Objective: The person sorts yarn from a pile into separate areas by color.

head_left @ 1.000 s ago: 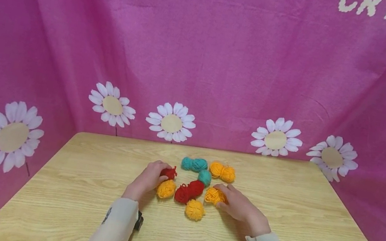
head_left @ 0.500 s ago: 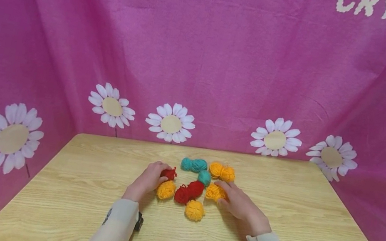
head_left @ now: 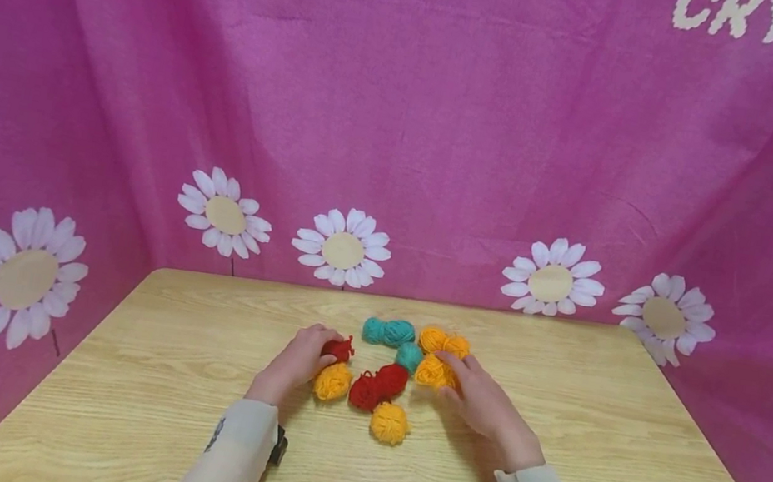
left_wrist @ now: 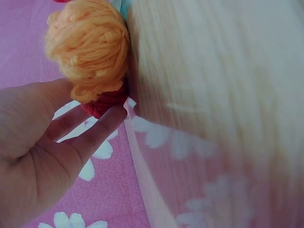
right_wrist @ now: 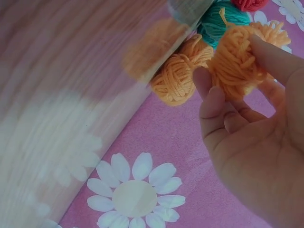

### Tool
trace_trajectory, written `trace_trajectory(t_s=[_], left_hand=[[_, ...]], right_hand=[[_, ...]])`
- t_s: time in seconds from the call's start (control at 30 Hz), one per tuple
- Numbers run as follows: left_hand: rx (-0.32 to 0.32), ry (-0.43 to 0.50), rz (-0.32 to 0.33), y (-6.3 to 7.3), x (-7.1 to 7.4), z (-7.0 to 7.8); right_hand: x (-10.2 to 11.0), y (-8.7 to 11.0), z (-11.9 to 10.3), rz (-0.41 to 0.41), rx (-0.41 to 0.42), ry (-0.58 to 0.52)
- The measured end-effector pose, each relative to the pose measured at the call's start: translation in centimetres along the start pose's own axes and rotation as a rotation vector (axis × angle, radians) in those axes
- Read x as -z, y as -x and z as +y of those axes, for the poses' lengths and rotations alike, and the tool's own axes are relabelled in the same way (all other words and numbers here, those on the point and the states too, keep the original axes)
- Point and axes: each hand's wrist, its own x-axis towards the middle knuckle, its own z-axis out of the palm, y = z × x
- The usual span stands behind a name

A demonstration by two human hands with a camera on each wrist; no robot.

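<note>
At the left of the group my left hand (head_left: 295, 357) holds a small red ball of yarn (head_left: 341, 348), mostly covered by the fingers. Its fingers curl against the red yarn, which in the left wrist view lies behind a yellow-orange yarn ball (left_wrist: 90, 45). On the right, my right hand (head_left: 485, 404) grips an orange yarn ball (head_left: 432, 371) between thumb and fingers. Just beyond that ball lies a bow-shaped pair of orange yarn bundles (head_left: 445, 340). A round teal yarn ball (head_left: 409, 356) sits on its left side.
A teal yarn bundle (head_left: 389, 332) lies at the back of the group. Red yarn (head_left: 379, 386) is in the middle, with a yellow-orange ball (head_left: 389, 424) in front. All rest on a wooden table (head_left: 183, 377) before a pink flowered cloth (head_left: 445, 158).
My right hand has pushed its orange yarn ball away from me, up to the orange pair at the back. The left hand stays in place on the red yarn.
</note>
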Motion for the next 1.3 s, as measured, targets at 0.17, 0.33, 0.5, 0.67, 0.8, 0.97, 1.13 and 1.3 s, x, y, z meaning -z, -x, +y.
trace_trajectory(t_s=[0.17, 0.33, 0.5, 0.67, 0.8, 0.97, 1.13, 1.3], left_hand=[[-0.015, 0.002, 0.006, 0.0, 0.0, 0.0], [-0.003, 0.013, 0.002, 0.0, -0.1, 0.0], [0.013, 0.021, -0.004, 0.1, 0.0, 0.1], [0.002, 0.0, 0.009, 0.1, -0.1, 0.1], [-0.015, -0.01, 0.022, 0.0, -0.1, 0.0], [-0.022, -0.011, 0.036, 0.1, -0.1, 0.1], [-0.022, -0.007, 0.034, 0.1, -0.1, 0.1], [-0.011, 0.006, 0.026, 0.0, -0.1, 0.1]], right_hand=[[0.1, -0.1, 0.1, 0.029, -0.005, 0.016], [0.2, 0.0, 0.1, 0.036, -0.003, 0.011], [0.2, 0.1, 0.2, 0.04, -0.011, -0.005], [0.5, 0.2, 0.2, 0.05, -0.001, -0.016], [0.7, 0.3, 0.5, 0.054, -0.014, -0.013], [0.9, 0.2, 1.2, 0.071, -0.038, 0.013], [1.1, 0.3, 1.8, 0.081, -0.043, 0.003], [1.6, 0.7, 2.1, 0.096, -0.049, 0.006]])
